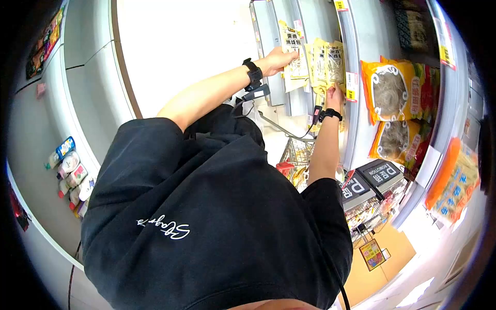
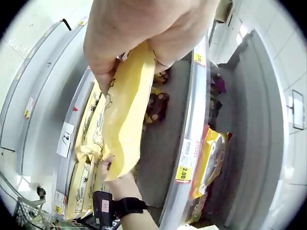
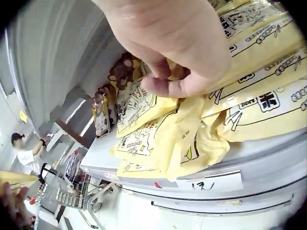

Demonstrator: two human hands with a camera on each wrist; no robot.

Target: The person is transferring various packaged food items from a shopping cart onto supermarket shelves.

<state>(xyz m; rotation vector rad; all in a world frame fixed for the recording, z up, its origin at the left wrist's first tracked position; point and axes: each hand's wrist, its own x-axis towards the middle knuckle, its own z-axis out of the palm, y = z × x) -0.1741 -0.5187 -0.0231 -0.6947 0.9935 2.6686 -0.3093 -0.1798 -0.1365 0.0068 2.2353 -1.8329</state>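
My left hand grips a long yellow packet of rice noodles, which hangs upright in front of the shelf. In the left wrist view, the fingers and thumb close round the upper end of this packet. The right hand is at a row of similar yellow packets on the shelf, thumb and fingertips pinching the end of one packet. Several others lie side by side under and beside that hand. Its palm side is partly hidden.
Orange bags lie on the neighbouring shelf, beyond a rail with price tags. A shopping cart stands below, near black promotion signs. Bottles fill part of the opposite shelf. Another person stands farther off.
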